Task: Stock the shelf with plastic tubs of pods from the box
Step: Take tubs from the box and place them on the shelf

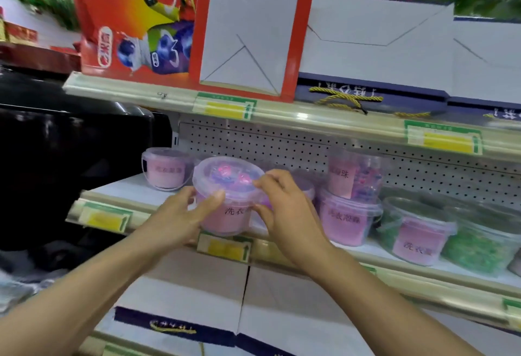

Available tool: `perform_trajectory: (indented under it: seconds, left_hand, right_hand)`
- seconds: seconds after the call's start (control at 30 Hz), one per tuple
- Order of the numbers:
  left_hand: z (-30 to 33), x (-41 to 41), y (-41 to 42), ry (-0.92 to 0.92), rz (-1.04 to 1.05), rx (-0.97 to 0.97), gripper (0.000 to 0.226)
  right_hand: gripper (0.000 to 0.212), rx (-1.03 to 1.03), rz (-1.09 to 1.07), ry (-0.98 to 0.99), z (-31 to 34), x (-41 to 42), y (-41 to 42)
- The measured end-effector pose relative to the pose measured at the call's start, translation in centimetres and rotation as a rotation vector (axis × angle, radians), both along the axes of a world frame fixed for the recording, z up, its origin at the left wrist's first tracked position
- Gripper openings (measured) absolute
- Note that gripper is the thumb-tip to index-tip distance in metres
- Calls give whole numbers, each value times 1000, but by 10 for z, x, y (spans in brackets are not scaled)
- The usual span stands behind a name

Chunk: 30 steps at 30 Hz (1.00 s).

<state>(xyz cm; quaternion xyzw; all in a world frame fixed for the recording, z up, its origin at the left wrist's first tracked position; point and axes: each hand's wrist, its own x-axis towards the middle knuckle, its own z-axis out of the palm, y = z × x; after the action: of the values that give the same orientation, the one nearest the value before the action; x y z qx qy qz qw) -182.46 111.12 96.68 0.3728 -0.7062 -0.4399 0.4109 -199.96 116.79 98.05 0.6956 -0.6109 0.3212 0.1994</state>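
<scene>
left hand (180, 214) and right hand (284, 209), fingers curled, grip a clear pink-labelled tub (228, 200) between them at the shelf (127, 186) edge.

Both forearms bare from the frame edge up to the wrist, no sleeves or cuffs in view. Left hand (180, 216) and right hand (284, 209) bare too: no gloves, rings, watch or wristband showing. Fingernails short and unpainted where visible. No markings, tape or bandages on either arm. Slight motion blur, so finer detail can't be read.
</scene>
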Motion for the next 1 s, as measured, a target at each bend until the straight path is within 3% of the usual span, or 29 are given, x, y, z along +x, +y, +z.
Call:
perform_trajectory:
  seconds: [0.07,0.17,0.23,0.33,0.4,0.53,0.7,0.87,1.0]
  left_hand:
    - [8,8,-15,-105,-6,-122,55]
    - [8,10,-42,-259,-29,-207,51]
    - [1,5,-58,-332,68,-251,48]
    - [-5,-7,-68,-305,227,-260,55]
    - [-8,-13,-70,-248,263,-233,62]
    - [-14,-19,-76,-366,351,-345,60]
    - [-18,-22,-88,-496,398,-372,50]
    - [-23,-19,-83,-485,362,-357,52]
    - [-25,-13,-57,-466,396,-443,61]
  right_hand:
    - [32,18,-26,1,0,6,-14]
    - [28,33,-63,-4,1,11,-31]
    - [28,50,-102,2,5,13,-37]
    - [35,39,-176,76,5,19,-45]
    - [51,27,-245,154,-1,24,-47]
    - [69,-11,-269,298,-14,29,-56]
    - [71,207,-295,419,-11,31,-59]
    - [79,265,-251,338,-9,34,-45]
    - [68,168,-184,261,-13,26,-6]
